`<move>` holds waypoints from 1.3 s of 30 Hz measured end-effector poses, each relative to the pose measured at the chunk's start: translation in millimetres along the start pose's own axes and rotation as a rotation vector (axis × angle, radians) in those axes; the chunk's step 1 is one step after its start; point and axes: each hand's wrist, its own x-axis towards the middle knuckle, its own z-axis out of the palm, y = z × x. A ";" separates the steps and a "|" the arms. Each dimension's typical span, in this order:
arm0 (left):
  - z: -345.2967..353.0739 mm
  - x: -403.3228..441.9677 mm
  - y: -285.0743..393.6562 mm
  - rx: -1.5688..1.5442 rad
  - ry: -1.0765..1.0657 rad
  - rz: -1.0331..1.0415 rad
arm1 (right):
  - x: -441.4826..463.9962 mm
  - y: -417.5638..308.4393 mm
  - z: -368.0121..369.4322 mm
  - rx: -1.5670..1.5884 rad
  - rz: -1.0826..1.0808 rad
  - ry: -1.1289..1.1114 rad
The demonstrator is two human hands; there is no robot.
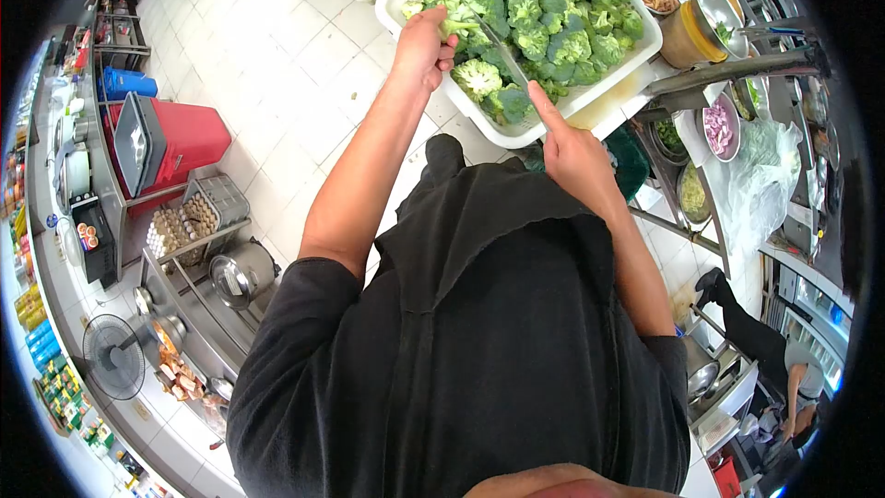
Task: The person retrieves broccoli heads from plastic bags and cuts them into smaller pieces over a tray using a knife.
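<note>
A large white plastic basket (505,136) full of cut broccoli (553,14) stands in front of me. My left hand (425,51) is at the basket's left side, closed on a piece of broccoli (458,27) with a pale green stem. In my right hand (573,148) is a knife (502,53), its handle hidden by my fingers and my index finger stretched along the blade. The blade points up and left over the broccoli, with its tip near the piece in my left hand.
To the right are a bowl of chopped purple onion (720,129), metal bowls (715,14) and a plastic bag (761,171). A red bin (184,143), egg trays (182,224) and a fan (113,357) stand left. Another person (797,378) is at lower right.
</note>
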 end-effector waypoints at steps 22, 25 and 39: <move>3.2 -14.3 -13.7 0.383 0.137 0.380 | -44.6 1.6 -11.8 -0.067 0.069 0.009; 0.0 -12.6 -10.9 0.378 0.128 0.347 | -34.1 0.8 -6.5 -0.155 0.053 0.016; -9.7 -6.7 -4.5 0.423 0.052 0.368 | -4.0 -8.9 -13.5 0.113 0.022 0.017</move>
